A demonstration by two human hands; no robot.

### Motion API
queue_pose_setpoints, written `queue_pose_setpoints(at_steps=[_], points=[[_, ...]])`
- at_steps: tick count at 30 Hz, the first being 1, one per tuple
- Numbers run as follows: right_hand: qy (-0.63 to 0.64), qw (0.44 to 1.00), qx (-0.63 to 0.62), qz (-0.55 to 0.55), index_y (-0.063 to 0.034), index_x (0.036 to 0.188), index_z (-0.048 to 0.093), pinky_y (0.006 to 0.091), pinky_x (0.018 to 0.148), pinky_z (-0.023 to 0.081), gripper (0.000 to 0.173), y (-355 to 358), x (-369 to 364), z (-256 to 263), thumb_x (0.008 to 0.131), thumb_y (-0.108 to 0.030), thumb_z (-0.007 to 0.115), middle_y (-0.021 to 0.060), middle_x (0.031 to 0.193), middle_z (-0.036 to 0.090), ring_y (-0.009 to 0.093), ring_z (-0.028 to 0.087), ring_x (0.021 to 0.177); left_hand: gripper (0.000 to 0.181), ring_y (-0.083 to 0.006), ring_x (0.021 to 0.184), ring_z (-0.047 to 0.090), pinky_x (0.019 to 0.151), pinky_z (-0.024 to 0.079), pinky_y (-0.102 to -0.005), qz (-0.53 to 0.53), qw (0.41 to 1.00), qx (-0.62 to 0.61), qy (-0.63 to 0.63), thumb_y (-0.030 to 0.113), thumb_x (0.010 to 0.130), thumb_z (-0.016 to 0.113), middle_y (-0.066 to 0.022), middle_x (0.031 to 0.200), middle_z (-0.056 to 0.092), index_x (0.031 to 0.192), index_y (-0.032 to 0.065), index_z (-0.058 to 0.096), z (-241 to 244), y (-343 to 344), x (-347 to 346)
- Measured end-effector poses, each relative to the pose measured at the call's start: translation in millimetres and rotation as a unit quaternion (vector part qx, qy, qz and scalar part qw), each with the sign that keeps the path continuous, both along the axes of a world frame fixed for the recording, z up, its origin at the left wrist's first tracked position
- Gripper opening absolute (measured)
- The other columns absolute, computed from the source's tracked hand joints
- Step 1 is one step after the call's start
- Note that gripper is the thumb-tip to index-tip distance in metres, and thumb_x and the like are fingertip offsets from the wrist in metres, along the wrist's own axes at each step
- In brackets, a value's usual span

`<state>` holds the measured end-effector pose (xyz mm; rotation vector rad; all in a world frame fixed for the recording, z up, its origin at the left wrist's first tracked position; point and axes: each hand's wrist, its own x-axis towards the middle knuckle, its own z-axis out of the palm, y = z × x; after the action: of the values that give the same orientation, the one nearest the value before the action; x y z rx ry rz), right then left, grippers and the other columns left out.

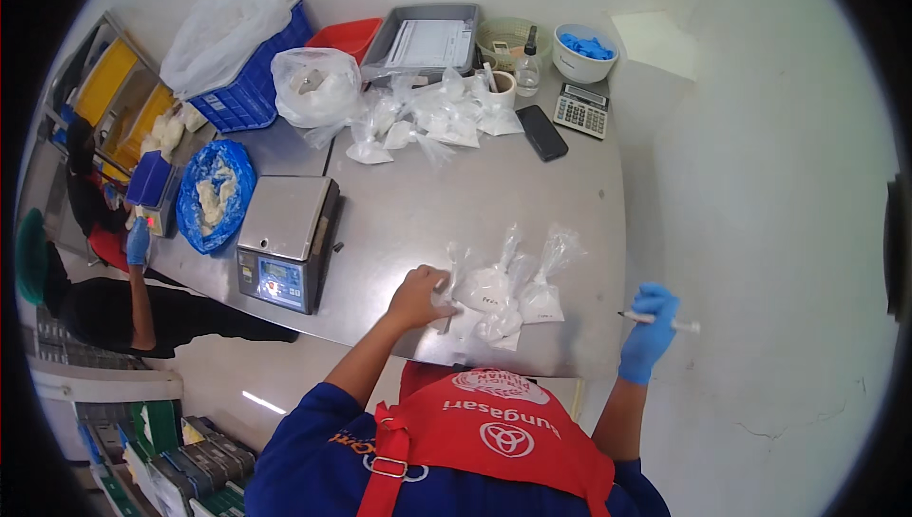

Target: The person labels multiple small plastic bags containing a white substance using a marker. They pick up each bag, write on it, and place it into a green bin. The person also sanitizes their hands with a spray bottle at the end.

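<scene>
My bare left hand (pixel 420 299) grips the side of a small clear plastic bag (pixel 456 278) near the table's front edge. Right beside it stand more knotted bags of white powder, among them a full one bearing handwriting (pixel 488 292) and another at the right (pixel 541 303). A further bag (pixel 499 324) lies low in the group, partly over a white paper (pixel 467 321). In a blue glove, my right hand (pixel 648 335) holds a marker pen (pixel 659 320) off the table's right side, its dark tip pointing left towards the bags.
On the steel table (pixel 399 217) are a digital scale (pixel 288 217), a blue-lined bowl (pixel 214 189), more powder bags (pixel 442 118), a phone (pixel 541 133) and a calculator (pixel 581 111). A blue crate (pixel 235 100) stands behind. A co-worker (pixel 107 310) is at the left, a wall (pixel 769 232) at the right.
</scene>
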<state>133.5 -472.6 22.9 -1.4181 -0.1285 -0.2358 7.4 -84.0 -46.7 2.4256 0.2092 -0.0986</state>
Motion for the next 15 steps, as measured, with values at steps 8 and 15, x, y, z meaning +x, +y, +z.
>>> queue_pose_setpoints(at_steps=[8,15], points=[[-0.133,0.825,-0.527,0.154,-0.0130,0.138,0.054,0.0454,0.095,0.049,0.050,135.2,199.0,-45.4,0.089,-0.009,0.053,0.0223,0.118,0.065,0.039,0.063,0.108,0.024,-0.0358,0.080,0.065,0.069,0.051,-0.0433,0.160,0.987,0.005,0.011,0.025,0.091,0.065,-0.0190,0.090,0.065,0.101,0.0034,0.062,-8.0,-19.6,-21.5],[-0.032,0.731,-0.656,0.186,-0.0164,0.143,0.050,0.0497,0.091,0.050,0.058,214.2,284.1,-87.5,0.086,-0.011,0.048,0.0238,0.114,0.067,0.041,0.065,0.104,0.031,-0.0177,0.075,0.062,0.068,0.049,-0.0312,0.435,0.834,-0.329,-0.082,0.024,0.096,0.061,-0.0055,0.086,0.066,0.119,0.0036,0.060,3.0,-15.5,-101.9]])
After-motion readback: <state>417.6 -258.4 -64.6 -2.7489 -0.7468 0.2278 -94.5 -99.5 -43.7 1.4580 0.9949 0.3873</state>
